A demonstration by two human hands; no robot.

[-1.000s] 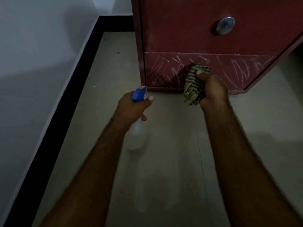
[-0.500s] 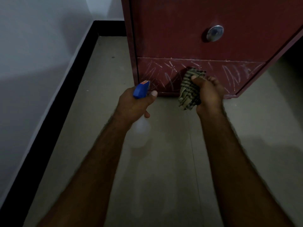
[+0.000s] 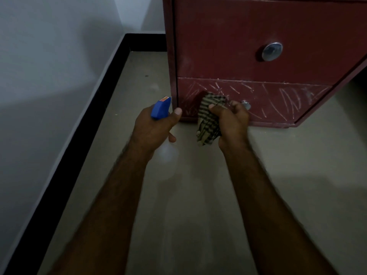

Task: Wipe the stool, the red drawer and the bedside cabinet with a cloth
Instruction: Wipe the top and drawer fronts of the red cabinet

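Reaching forward and down with bare left forearm (image 3: 111, 195) and bare right forearm (image 3: 268, 195), near each other. Gripping a blue-headed translucent plastic spray bottle (image 3: 160, 108) in the left hand (image 3: 155, 128), thumb stretched forward beside the head, fingers curled beneath. Clutching a bunched striped olive-and-cream cloth (image 3: 207, 121) in the right hand (image 3: 232, 124), knuckles up, fingers curled tight.

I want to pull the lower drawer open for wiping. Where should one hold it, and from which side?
Probably the small round knob on the drawer front, pinched straight from the front: it alone stands out from the flat, scratched panel. The right hand, gripping the cloth, is just beside it.
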